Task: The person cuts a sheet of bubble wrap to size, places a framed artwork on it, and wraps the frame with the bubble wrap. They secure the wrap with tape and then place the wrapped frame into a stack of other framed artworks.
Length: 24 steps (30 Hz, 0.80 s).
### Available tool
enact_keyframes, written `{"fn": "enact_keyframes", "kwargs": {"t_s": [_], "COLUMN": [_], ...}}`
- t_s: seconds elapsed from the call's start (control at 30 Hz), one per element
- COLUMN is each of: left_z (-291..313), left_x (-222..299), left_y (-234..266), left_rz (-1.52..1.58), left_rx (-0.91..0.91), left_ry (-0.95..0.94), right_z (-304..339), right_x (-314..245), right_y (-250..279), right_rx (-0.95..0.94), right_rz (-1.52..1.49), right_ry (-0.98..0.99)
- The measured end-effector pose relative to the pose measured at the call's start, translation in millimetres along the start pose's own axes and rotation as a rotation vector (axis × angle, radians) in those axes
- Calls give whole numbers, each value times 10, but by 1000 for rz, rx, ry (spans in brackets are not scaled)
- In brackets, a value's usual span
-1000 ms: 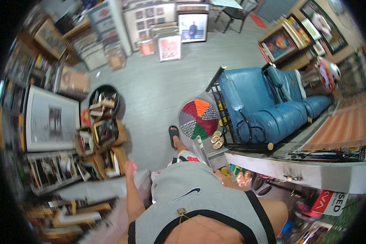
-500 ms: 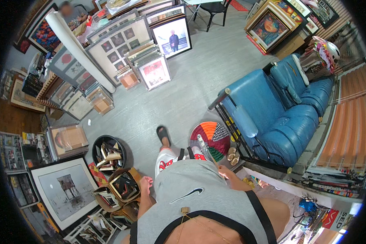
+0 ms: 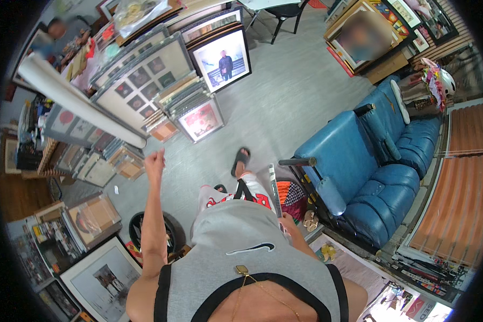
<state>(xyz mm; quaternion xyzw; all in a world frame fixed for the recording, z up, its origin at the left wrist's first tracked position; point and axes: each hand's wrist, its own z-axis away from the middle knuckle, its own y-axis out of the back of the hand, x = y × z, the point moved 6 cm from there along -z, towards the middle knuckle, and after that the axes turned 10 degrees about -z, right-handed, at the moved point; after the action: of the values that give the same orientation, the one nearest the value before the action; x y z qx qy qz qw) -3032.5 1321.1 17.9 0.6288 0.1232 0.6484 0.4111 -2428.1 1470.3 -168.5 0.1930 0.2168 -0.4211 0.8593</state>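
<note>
My left hand (image 3: 154, 161) is stretched out ahead of me, its fingers curled into a loose fist with nothing showing in it. It hangs over the grey floor, near the small framed pictures (image 3: 126, 162) stacked at the left. Low at my right side, my right hand (image 3: 287, 222) is closed around a long, flat, silvery strip that looks like a metal ruler (image 3: 275, 188). The strip points forward, beside my shorts and over a round patchwork mat (image 3: 293, 199). My fingers hide its near end.
A blue sofa (image 3: 335, 145) with black rails stands at the right, sandals (image 3: 310, 221) near its foot. Framed pictures (image 3: 201, 115) and a long white roll (image 3: 86, 102) fill the far left. A black bin (image 3: 169, 228) is partly behind my left arm. Another person (image 3: 64, 40) is at the far left.
My left hand has swung forward from beside my waist. The surroundings have shifted in view as I step ahead, my feet changing position. The strip in my right hand now points more straight forward.
</note>
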Motion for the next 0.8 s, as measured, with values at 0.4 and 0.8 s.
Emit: {"fn": "enact_keyframes", "kwargs": {"t_s": [0.4, 0.8], "left_z": [881, -743], "left_x": [5541, 6709], "left_y": [1099, 541], "left_rz": [1217, 969], "left_rx": [19, -166], "left_ry": [-2192, -2334], "right_z": [-1500, -2342], "right_x": [-1670, -3790], "right_y": [-184, 361], "right_rx": [79, -43], "right_rz": [-143, -122], "right_ry": [-50, -148]}}
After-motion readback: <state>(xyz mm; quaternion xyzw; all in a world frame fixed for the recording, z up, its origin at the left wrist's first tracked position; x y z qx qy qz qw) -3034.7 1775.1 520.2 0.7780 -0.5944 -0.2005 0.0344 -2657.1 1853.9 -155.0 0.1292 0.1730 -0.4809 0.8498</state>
